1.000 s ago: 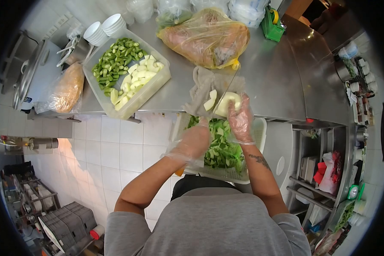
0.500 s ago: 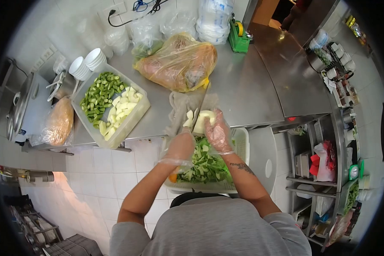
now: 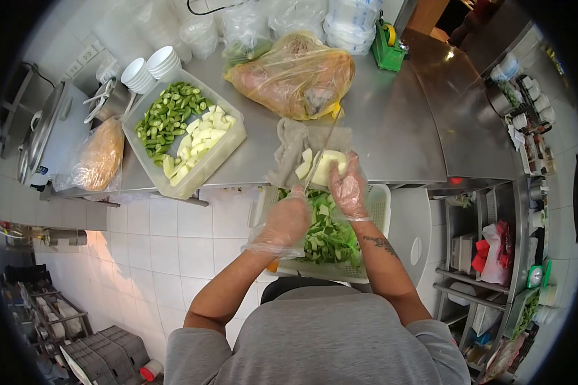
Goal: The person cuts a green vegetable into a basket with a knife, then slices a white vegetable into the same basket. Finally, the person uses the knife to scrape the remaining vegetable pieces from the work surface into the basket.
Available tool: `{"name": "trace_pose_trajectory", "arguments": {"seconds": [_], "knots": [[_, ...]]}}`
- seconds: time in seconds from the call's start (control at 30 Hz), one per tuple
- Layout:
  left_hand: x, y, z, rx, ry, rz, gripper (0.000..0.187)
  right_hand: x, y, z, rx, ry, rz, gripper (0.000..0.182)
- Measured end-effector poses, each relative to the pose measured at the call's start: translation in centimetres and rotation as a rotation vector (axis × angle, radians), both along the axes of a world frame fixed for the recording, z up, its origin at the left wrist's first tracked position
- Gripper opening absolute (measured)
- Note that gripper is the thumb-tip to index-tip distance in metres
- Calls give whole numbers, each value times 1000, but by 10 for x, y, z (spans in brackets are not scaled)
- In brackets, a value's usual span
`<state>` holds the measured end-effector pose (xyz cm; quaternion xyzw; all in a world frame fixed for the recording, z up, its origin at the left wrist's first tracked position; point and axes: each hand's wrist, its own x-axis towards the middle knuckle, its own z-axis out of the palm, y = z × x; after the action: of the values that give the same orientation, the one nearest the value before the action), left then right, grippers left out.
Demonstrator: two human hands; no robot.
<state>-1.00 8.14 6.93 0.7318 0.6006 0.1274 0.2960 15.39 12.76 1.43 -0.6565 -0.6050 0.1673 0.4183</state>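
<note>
My left hand, in a clear plastic glove, is closed around the handle of a long knife, its blade pointing up and away. My right hand, also gloved, grips a thick piece of pale white-green vegetable just right of the blade. A cut slice lies left of the blade. Both rest at the counter's edge by a crumpled greyish cloth. Below the hands, a pale perforated basket holds leafy greens.
On the steel counter, a plastic tub contains sliced green pods and pale chunks. Behind stands a yellow plastic bag with bulky contents. White bowls, a bagged brown item and a green scale stand around.
The view has shifted, so the counter and hands appear further right and the counter higher. The slice left of the blade leans further away from the held piece.
</note>
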Motion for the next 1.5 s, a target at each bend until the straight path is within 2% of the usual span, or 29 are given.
{"name": "trace_pose_trajectory", "arguments": {"seconds": [0.3, 0.6, 0.67, 0.8, 0.9, 0.97, 1.0, 1.07, 1.2, 1.3, 1.5], "knots": [[-1, 6, -15, -57, 10, -105, 31, 1, -1, 0, 12, -43, -4, 40], [9, 29, -12, -121, 25, -104, 23, 3, 5, -8, -7, -32, 14, 41], [11, 39, -20, -111, 21, -139, 23, 0, 2, 5, -67, 53, 36, 43], [10, 53, -23, -157, 16, -191, 32, 3, 0, -2, -10, -21, 20, 46], [-2, 51, -17, -136, -148, -26, 41, 2, 4, 2, -59, 33, 9, 47], [-11, 49, -12, 11, -101, -30, 34, 5, 3, 10, -155, 83, -5, 48], [-12, 47, -9, 83, -84, -29, 31, 7, 3, 5, -109, 65, -8, 49], [-10, 43, 3, 58, -46, -19, 33, 10, 5, -8, -14, 26, -5, 51], [-5, 27, 7, -8, -30, -1, 44, 5, 3, 1, -100, -5, -33, 50], [0, 16, 18, -80, -12, -16, 42, 5, 2, 1, -138, -29, -53, 50], [-1, 14, 7, -39, 34, -77, 33, 3, 2, 7, -131, -21, -68, 49]]}}
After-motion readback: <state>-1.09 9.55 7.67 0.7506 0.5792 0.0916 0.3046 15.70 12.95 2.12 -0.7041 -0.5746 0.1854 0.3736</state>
